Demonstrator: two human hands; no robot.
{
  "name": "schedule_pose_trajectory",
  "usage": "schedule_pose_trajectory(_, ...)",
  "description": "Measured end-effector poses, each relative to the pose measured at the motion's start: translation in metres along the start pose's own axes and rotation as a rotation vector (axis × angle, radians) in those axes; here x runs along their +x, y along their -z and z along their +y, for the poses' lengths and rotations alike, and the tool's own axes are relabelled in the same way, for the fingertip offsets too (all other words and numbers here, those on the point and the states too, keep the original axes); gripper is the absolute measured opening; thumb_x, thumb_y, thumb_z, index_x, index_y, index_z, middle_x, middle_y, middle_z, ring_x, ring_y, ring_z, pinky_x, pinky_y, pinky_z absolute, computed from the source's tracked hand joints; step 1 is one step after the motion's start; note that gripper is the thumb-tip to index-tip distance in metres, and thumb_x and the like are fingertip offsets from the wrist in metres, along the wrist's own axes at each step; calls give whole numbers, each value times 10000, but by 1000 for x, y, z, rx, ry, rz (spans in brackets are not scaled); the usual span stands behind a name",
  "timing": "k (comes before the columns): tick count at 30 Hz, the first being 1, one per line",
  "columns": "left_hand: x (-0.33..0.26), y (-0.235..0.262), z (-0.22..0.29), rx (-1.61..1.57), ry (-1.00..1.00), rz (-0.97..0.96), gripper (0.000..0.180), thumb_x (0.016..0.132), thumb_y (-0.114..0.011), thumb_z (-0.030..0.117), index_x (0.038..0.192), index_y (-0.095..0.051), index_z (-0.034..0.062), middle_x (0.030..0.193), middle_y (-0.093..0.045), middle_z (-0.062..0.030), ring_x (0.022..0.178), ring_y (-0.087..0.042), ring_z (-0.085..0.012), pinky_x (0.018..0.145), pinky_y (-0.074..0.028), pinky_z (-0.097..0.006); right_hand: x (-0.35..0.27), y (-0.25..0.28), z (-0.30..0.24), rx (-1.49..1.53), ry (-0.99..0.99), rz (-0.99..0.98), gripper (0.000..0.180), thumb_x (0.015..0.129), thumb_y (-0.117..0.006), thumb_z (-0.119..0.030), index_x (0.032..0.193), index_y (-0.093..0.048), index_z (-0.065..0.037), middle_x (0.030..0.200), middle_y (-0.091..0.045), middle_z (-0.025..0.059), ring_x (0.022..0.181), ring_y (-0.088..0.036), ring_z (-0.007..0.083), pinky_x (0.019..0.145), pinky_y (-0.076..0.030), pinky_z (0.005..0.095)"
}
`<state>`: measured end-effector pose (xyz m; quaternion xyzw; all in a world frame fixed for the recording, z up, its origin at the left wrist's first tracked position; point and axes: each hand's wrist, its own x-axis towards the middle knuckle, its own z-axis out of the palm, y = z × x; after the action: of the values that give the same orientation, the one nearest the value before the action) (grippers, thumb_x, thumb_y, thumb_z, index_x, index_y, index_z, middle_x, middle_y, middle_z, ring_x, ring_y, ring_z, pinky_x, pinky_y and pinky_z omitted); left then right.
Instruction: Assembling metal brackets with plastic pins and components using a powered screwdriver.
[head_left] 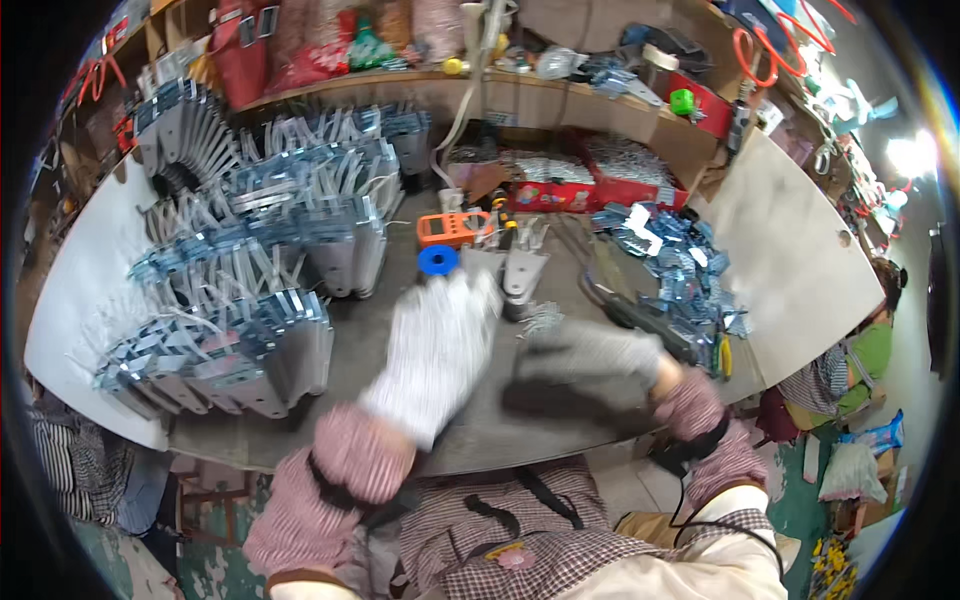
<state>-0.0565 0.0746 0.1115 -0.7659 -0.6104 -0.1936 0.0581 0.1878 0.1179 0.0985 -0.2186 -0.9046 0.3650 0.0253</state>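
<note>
My left hand (442,325), in a white glove, reaches over the middle of the bench. Motion smears its fingertips, which end at a blurred pale piece (485,262); whether they grip it I cannot tell. Just right of that stands a grey tapered part (523,273) with light strips or wires on top. My right hand (595,350), in a grey glove, hovers over the bench pointing left, its fingers blurred. Between it and the grey part lies a small heap of silvery pieces (543,318), perhaps screws. A blue ring-shaped roll (438,260) sits beyond my left hand.
Rows of grey parts with white strips (265,240) fill the left side. An orange meter-like device (450,229) lies behind the blue roll. Blue-filmed metal plates (690,262) are heaped right, near yellow-handled pliers (724,355). Red boxes (550,195) of small metal pieces stand behind.
</note>
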Motion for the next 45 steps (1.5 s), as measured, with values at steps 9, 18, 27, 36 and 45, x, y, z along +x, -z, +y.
schedule_pose_trajectory(9, 96, -118, -22, 11, 241, -29, 624, 838, -730, 563, 1201, -619, 68, 970, -703, -181, 861, -722, -342, 719, -579, -474, -92, 26, 95, -540, 35, 448, 339, 941, -624, -298, 1218, -637, -103, 1119, -684, 174, 1030, -663, 364, 929, -538, 447)
schedule_pose_trajectory(18, 11, -54, 22, -527, 5, -157, 813, 777, -819, 407, 1409, -529, -15, 1331, -632, -173, 1230, -627, -316, 1091, -468, -377, -105, 43, 197, -567, -879, 663, 420, 879, -700, -329, 1099, -665, 27, 1075, -677, 302, 1023, -671, 459, 897, -548, 524)
schedule_pose_trajectory(27, -63, -108, 36, -418, -228, -390, 855, 770, -813, 455, 1445, -463, 62, 1242, -537, -175, 1139, -617, -377, 910, -555, -452, -71, -9, 73, -146, -450, 852, 317, 957, -615, -194, 1210, -584, -5, 1065, -632, 250, 937, -675, 431, 811, -543, 481)
schedule_pose_trajectory(36, -58, -115, 44, -425, -243, -363, 915, 740, -807, 597, 1413, -512, 51, 1212, -566, -173, 1143, -617, -358, 918, -542, -456, -84, -75, 72, -234, -461, 850, 265, 919, -672, -130, 1158, -660, -16, 1037, -694, 184, 1006, -664, 374, 904, -513, 461)
schedule_pose_trajectory(45, -66, -128, 39, -441, -205, -324, 993, 698, -809, 641, 1390, -509, -5, 1230, -578, -201, 1125, -618, -377, 954, -516, -458, -47, -119, 60, -269, -225, 747, 184, 819, -698, -110, 1002, -699, -88, 881, -702, 122, 798, -674, 334, 762, -534, 453)
